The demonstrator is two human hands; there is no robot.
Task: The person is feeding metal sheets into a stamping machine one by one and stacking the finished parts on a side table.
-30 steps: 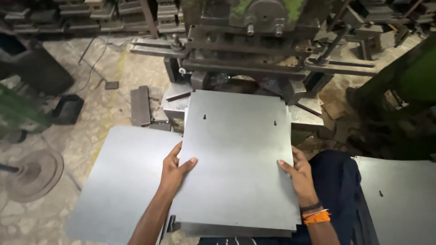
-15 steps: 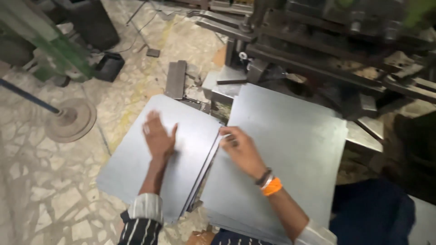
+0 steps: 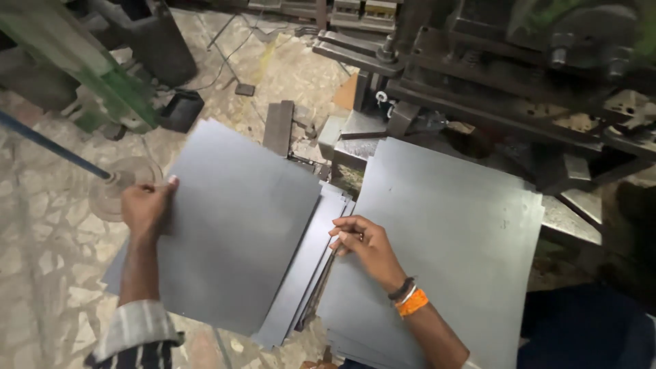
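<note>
The left hand (image 3: 145, 206) grips the top metal sheet (image 3: 232, 225) by its left edge, lifting it off the stack (image 3: 304, 287). The right hand (image 3: 362, 242) pinches its right edge; both must carry it level toward the press (image 3: 492, 75).

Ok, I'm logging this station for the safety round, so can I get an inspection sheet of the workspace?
Surface: cracked stone floor, dusty.
Job's things: top grey sheet lifted off the left stack; second stack before the press.
Clutter: flat metal bar, black box.
Grippers: left hand grips the top sheet's left edge; right hand at its right edge.
Cables: thin wires on floor.
Surroundings: green machine frame, blue rod.
</note>
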